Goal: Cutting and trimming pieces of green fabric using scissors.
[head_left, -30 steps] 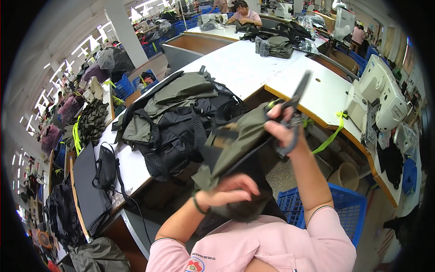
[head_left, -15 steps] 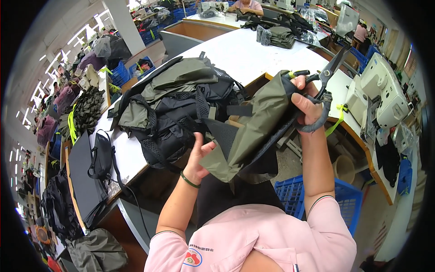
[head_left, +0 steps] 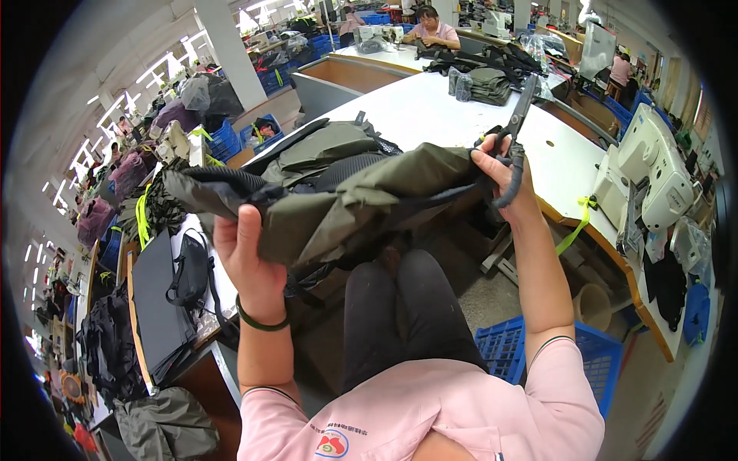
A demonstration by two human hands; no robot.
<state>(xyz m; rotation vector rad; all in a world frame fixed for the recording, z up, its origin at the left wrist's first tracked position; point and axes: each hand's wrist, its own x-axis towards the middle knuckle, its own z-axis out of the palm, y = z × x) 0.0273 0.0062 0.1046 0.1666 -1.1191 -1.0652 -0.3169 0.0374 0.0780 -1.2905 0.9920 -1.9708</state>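
Stretched sideways in the air before me is an olive-green fabric bag panel (head_left: 346,203) with black mesh and dark edging. My left hand (head_left: 250,265) grips its left part, thumb upright on the near side and the other fingers partly hidden. At the other end, my right hand (head_left: 500,170) pinches the panel's corner. Black-handled scissors (head_left: 521,111) also hang on that hand, blades pointing up and away. Behind the panel, an olive and black backpack (head_left: 319,150) lies on the white table (head_left: 438,115), largely covered by it.
A sewing machine (head_left: 653,165) stands at the right. A blue crate (head_left: 500,346) sits on the floor beside my legs. Dark flat sheets (head_left: 157,300) and a small black pouch (head_left: 191,269) lie at the left. Folded olive pieces (head_left: 488,86) lie farther back, near a seated co-worker (head_left: 434,34).
My left hand has moved left and toward me with the panel, which is now spread wide and more level. My right hand has shifted slightly left, still carrying the scissors.
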